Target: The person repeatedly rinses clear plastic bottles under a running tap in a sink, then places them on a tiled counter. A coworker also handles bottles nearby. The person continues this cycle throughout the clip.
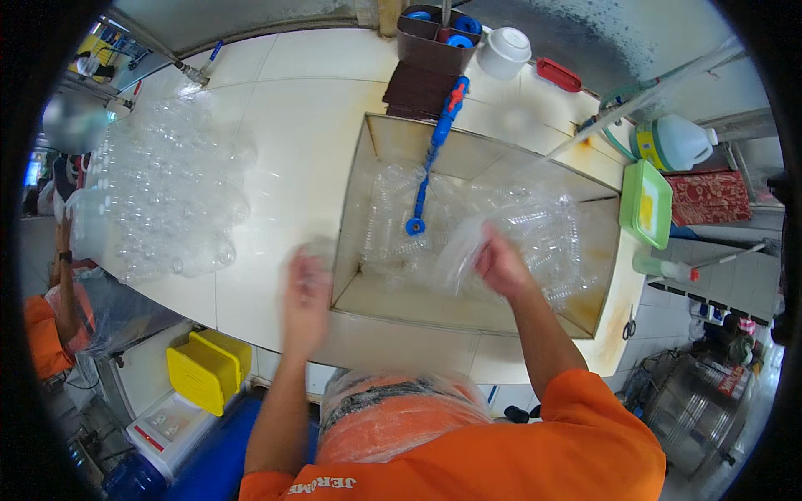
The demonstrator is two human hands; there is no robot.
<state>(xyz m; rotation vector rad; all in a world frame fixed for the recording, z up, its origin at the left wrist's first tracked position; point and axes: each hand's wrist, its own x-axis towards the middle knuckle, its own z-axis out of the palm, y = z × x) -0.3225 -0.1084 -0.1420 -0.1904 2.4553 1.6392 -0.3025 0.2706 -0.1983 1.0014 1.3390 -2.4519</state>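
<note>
A metal sink [351, 242] set in a white tiled counter holds several clear plastic bottles [535, 225]. My right hand [499, 265] is inside the sink, closed on a clear plastic bottle [459, 250] that is blurred by motion. My left hand [305, 296] hovers over the counter at the sink's left rim, blurred, with what looks like a clear bottle [320, 249] at its fingertips. A blue tap with a hose [434, 150] hangs down into the sink.
A large heap of clear bottles [167, 192] covers the counter's left part. A brown rack [434, 42], white bowl [504, 52], green tray [646, 203] and white jug [677, 142] stand at the back and right. Yellow bin [205, 367] below. Another person in orange [46, 334] at left.
</note>
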